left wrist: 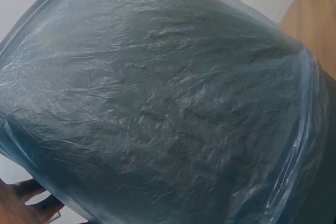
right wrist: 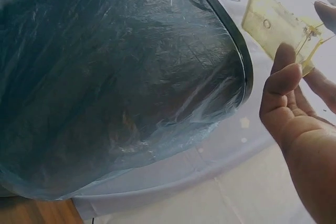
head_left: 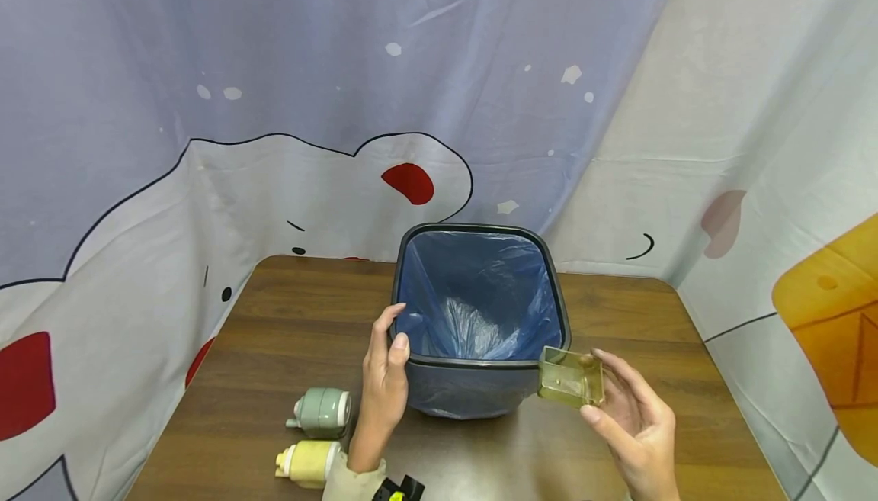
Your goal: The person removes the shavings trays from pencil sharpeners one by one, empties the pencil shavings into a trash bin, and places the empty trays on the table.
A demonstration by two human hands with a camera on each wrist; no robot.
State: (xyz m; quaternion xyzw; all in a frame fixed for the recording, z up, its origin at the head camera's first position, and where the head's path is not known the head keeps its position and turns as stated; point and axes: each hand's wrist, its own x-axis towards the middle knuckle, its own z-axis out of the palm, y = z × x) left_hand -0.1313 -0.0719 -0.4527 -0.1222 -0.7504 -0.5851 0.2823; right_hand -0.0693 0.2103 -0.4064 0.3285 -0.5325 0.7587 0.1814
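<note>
A trash can (head_left: 480, 390) lined with a blue plastic bag (head_left: 473, 280) stands upright on the table, its dark rim facing up. At the rim's left side is my left hand (head_left: 384, 386), thumb and fingers spread and fairly straight; whether they touch the rim I cannot tell. My right hand (head_left: 638, 417) pinches a small see-through yellow plastic box (head_left: 571, 377) between thumb and fingers, beside the can's near right corner. The right wrist view shows the same box (right wrist: 275, 24) held at its end, with small specks on it.
Left of my left forearm, a green bottle (head_left: 322, 412) and a yellow bottle (head_left: 309, 463) lie on their sides. The wooden table (head_left: 309, 318) ends at a printed cloth (head_left: 329, 203) behind and on both sides.
</note>
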